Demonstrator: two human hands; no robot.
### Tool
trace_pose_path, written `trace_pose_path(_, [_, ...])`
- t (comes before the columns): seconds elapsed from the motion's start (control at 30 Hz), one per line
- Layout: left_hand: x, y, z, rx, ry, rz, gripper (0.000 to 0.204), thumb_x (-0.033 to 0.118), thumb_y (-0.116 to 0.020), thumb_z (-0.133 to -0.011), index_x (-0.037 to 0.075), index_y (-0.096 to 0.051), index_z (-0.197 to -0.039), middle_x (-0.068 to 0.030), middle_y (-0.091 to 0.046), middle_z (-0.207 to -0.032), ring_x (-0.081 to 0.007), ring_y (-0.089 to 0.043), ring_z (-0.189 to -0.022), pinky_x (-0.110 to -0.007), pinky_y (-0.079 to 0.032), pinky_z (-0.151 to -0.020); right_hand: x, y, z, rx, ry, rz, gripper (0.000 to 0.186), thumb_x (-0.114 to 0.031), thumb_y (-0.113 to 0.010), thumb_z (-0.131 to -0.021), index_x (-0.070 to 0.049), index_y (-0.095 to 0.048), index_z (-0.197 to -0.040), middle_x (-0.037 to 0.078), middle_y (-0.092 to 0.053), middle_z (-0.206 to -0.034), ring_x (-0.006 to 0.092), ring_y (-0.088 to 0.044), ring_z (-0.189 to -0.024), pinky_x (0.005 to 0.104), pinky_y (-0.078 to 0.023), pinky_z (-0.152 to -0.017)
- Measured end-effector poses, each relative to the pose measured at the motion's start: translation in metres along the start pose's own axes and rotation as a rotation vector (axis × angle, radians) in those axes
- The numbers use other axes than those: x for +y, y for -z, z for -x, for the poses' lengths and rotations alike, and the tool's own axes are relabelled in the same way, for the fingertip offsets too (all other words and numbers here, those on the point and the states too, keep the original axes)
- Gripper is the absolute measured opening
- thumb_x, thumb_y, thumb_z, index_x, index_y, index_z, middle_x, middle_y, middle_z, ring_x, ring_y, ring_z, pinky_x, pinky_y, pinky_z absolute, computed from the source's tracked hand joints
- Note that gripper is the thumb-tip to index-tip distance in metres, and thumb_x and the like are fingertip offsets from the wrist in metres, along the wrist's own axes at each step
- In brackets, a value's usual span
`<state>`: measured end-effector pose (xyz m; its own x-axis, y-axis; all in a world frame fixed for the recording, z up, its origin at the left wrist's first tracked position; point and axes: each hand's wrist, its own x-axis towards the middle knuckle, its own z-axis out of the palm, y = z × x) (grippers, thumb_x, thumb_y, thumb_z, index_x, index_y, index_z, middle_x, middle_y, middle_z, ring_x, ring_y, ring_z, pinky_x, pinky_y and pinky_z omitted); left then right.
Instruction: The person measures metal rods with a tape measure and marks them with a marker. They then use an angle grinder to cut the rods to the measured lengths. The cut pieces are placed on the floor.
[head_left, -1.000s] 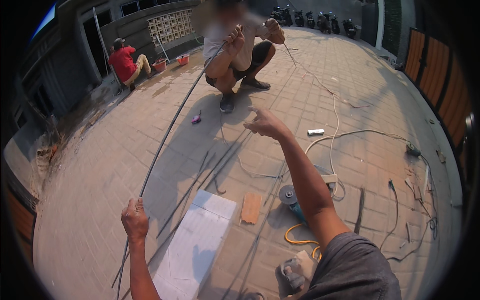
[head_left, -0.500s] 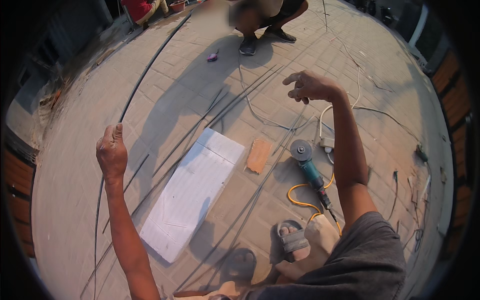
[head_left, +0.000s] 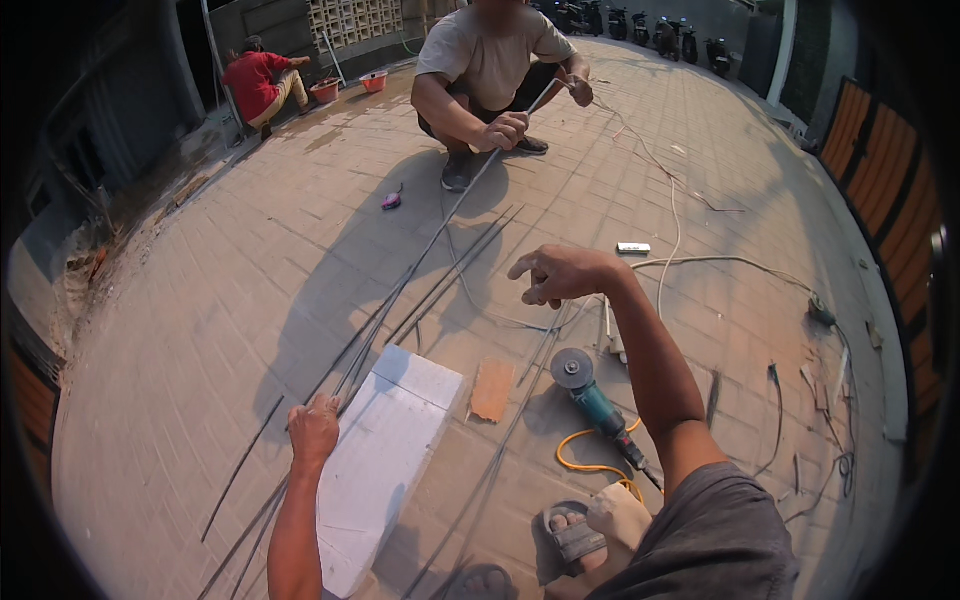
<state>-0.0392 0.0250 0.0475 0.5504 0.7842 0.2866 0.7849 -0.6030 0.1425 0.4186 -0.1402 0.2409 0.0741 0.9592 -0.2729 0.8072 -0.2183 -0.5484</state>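
Note:
My left hand (head_left: 313, 430) is closed around a long, thin steel rod (head_left: 452, 216), low beside the white foam-like block (head_left: 392, 425). That rod slants away to a crouching co-worker, whose hand (head_left: 502, 131) grips it near the far end. Several more rods (head_left: 470, 252) lie close by, some passing by my left hand, so their exact contact with my fingers is hidden. My right hand (head_left: 562, 275) hangs in the air with nothing in it, fingers bent and apart. Below it rests a teal angle grinder (head_left: 602, 408) with its disc up front.
An orange-brown flat piece (head_left: 492, 390) lies beside the block. Pale cable (head_left: 677, 215) and yellow cord (head_left: 580, 464) cross the paving. A pink tape-measure-like object (head_left: 391, 201) sits near the co-worker. Farther back are a person in red (head_left: 254, 85), orange tubs (head_left: 373, 82) and parked motorbikes (head_left: 668, 38).
My left hand has come down and right toward the block, lowering the rod. My right hand has shifted slightly left. The view has tilted up, showing the co-worker holding the rod.

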Motion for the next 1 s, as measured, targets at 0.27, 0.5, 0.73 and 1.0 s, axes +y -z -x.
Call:
trace_pose_path(0.27, [0.044, 0.071, -0.004, 0.099, 0.148, 0.258, 0.032, 0.029, -0.055, -0.105, 0.001, -0.065, -0.092, -0.0208, -0.067, -0.079, -0.0425, -0.065, -0.076, -0.050, -0.050, -0.070, 0.030, -0.077, -0.034, 0.005, -0.007, -0.337, 0.063, -0.032, -0.071, -0.090, 0.004, -0.056, -0.139, 0.015, -0.070, -0.099, 0.0213, -0.069, -0.087, 0.0361, -0.054, -0.075])
trace_pose_path(0.5, [0.052, 0.143, -0.033, 0.398, 0.054, 0.143, 0.033, 0.029, -0.051, -0.107, 0.000, -0.065, -0.102, -0.0229, -0.067, -0.088, -0.0410, -0.065, -0.080, -0.049, -0.049, -0.070, -0.090, -0.181, -0.074, -0.244, 0.173, -1.434, 0.109, -0.040, -0.075, -0.091, 0.002, -0.002, -0.160, 0.030, -0.032, -0.155, 0.0417, -0.033, -0.147, 0.0551, -0.028, -0.120])
trace_pose_path(0.73, [0.054, 0.150, -0.020, -0.088, 0.058, 0.125, 0.032, 0.030, -0.055, -0.104, -0.001, -0.064, -0.106, -0.0281, -0.068, -0.101, -0.0477, -0.064, -0.096, -0.053, -0.048, -0.080, -0.200, -0.183, -0.104, -0.206, 0.215, -1.859, 0.092, -0.039, -0.076, -0.088, 0.004, -0.024, -0.151, 0.023, -0.045, -0.139, 0.0378, -0.043, -0.136, 0.0527, -0.026, -0.120])
trace_pose_path(1.0, [-0.015, 0.093, 0.084, -0.525, 0.362, 0.277, 0.028, 0.025, -0.052, -0.103, -0.002, -0.059, -0.105, -0.0298, -0.067, -0.102, -0.0506, -0.062, -0.099, -0.056, -0.046, -0.084, -0.203, -0.332, -0.124, -0.429, -0.130, -1.649, 0.041, -0.029, -0.059, -0.102, 0.004, -0.049, -0.125, 0.013, -0.056, -0.115, 0.0295, -0.060, -0.102, 0.0470, -0.046, -0.105])
